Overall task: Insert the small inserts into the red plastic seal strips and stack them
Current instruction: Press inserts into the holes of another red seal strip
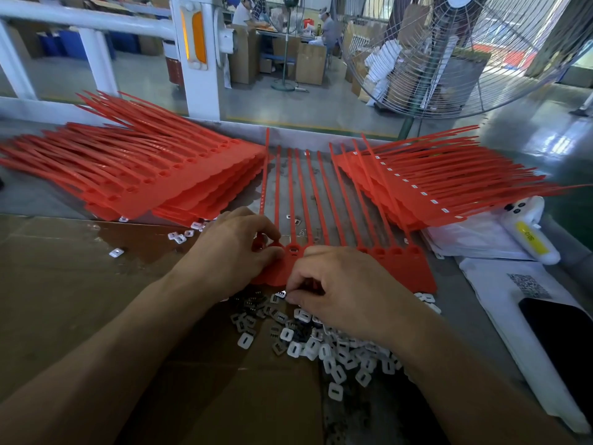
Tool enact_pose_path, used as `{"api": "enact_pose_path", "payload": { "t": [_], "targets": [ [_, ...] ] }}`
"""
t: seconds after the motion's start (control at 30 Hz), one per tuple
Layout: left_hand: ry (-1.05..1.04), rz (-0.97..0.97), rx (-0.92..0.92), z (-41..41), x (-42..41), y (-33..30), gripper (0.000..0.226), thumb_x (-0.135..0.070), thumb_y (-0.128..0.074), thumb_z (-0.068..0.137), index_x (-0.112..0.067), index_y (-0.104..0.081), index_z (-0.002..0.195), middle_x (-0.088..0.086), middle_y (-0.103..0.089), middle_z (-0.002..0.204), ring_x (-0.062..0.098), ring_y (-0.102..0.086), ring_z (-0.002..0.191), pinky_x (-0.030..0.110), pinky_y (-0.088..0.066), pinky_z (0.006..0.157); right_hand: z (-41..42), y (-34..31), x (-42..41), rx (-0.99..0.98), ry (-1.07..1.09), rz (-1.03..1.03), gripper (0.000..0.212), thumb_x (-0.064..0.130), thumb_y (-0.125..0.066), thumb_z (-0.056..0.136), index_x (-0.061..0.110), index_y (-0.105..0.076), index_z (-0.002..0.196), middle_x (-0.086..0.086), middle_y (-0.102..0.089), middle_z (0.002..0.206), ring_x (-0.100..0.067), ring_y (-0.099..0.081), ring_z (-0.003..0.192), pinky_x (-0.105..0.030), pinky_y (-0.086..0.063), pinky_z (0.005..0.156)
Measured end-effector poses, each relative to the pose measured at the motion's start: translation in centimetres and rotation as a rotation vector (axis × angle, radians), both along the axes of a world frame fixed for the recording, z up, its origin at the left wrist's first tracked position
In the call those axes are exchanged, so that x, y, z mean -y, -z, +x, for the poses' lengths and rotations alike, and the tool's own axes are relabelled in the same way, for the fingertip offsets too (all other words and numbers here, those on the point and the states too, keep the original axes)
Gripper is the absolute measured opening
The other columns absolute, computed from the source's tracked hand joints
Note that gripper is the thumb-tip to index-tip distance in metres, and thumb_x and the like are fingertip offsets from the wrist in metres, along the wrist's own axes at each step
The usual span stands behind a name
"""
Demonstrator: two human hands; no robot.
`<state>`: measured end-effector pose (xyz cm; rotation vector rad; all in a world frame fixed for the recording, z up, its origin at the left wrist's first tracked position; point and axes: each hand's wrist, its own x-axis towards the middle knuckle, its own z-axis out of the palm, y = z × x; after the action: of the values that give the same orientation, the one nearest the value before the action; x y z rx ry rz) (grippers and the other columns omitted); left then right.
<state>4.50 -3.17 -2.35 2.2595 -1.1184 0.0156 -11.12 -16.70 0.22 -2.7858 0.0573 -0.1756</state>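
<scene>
The left hand point(234, 248) pins the red strip sheet point(404, 271) flat on the desk point(295, 194), sockets up, while the right hand point(343, 293) pinches an insert point(279, 294) from the pile point(321, 342) just below the sheet.

A sheet of joined seal strips point(321, 203) is laid at the middle of the table point(38, 194), between a left stack point(144, 175) and a right stack point(433, 181). A heap of inserts point(321, 342) is spread before it on cardboard point(80, 284). A phone point(561, 342) is placed far right.
</scene>
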Motion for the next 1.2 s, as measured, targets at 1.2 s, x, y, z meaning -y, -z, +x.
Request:
{"api": "enact_pose_path", "payload": {
  "t": [1.2],
  "targets": [
    [0.023, -0.008, -0.003, 0.2, -0.1, 0.0, 0.026, -0.046, -0.073, 0.088, -0.034, -0.071, 0.111, -0.017, -0.054, 0.106, 0.01, -0.053, 0.104, 0.034, -0.047, 0.096, -1.1, -0.7, 8.0, 0.397, 0.628, 0.619, 0.018, 0.008, -0.066, 0.096, 0.019, -0.075, 0.084, -0.006, -0.075, 0.07, -0.014, -0.064, 0.05, -0.024, -0.051, 0.044]
  ]
}}
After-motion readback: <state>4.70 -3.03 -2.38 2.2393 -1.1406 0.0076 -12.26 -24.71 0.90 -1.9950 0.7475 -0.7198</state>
